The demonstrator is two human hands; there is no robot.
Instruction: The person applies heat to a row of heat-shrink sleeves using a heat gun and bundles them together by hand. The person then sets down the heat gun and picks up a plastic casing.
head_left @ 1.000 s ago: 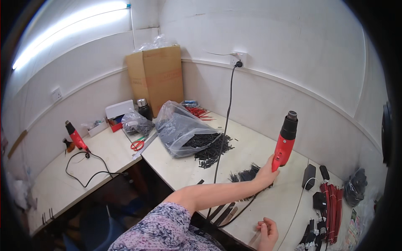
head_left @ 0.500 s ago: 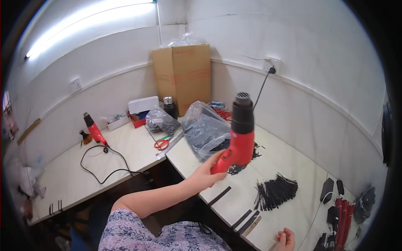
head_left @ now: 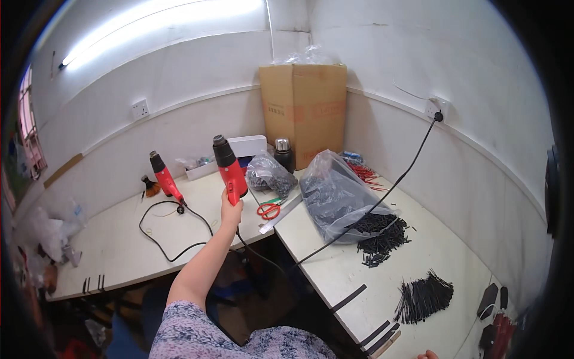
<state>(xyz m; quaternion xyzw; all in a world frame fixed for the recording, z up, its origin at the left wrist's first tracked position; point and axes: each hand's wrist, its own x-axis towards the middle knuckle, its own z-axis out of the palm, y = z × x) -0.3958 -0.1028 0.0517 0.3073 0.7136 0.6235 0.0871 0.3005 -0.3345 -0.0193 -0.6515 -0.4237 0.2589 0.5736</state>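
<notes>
My left hand [head_left: 232, 209] is closed round the handle of a red heat gun [head_left: 233, 179] with a black nozzle, held up over the left table with the nozzle pointing upward. Its black cord [head_left: 382, 200] hangs down and runs across to a wall socket on the right. A second red heat gun [head_left: 169, 182] rests on the left table, its cord looped in front. Only the fingertips of my right hand [head_left: 428, 355] show at the lower edge, below a fanned bundle of thin black strips [head_left: 426, 297]; whether they hold anything is hidden.
A clear plastic bag [head_left: 332, 197] spills short black pieces [head_left: 382, 236] onto the right table [head_left: 335, 272]. Red-handled scissors [head_left: 269, 210], a dark flask [head_left: 283, 157] and a tall cardboard box [head_left: 305, 113] stand or lie near the corner. A gap separates the two tables.
My left hand has carried the heat gun leftward, from above the right table to the left table. The view has turned left, and my right hand has mostly slipped out of the lower edge.
</notes>
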